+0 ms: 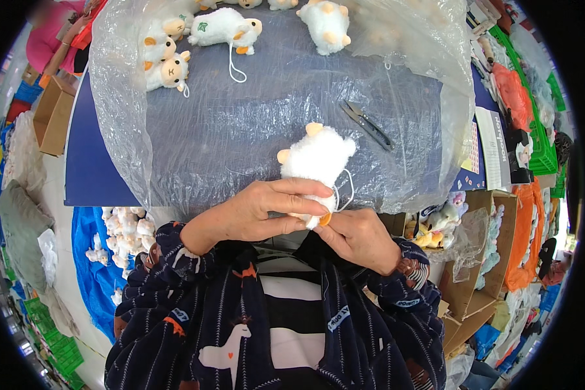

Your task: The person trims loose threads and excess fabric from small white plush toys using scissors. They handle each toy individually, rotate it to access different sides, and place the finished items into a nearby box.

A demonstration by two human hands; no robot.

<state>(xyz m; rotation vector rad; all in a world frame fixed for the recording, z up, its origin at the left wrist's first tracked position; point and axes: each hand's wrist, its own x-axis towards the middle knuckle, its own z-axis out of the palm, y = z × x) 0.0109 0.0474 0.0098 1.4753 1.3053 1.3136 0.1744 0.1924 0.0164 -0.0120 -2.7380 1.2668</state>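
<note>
A white plush sheep (318,155) with cream feet and a white cord loop is held over the near edge of the plastic-covered table (240,143). My left hand (260,209) wraps its fingers around the toy's lower end, near the head. Close beside it, my right hand (361,239) pinches at the orange horn or ear (325,220); the fingertips are partly hidden. The cord (348,190) hangs at the toy's right side. Beyond the toy, to the right, thread snips (368,127) with dark handles lie on the plastic sheet.
Several more plush sheep (224,27) lie along the table's far side. A blue sheet (88,240) at lower left bears a heap of small plush toys (129,231). On the right stands a cardboard box (474,286) with toys, near a green crate (543,153). Another person (49,39) is at far left.
</note>
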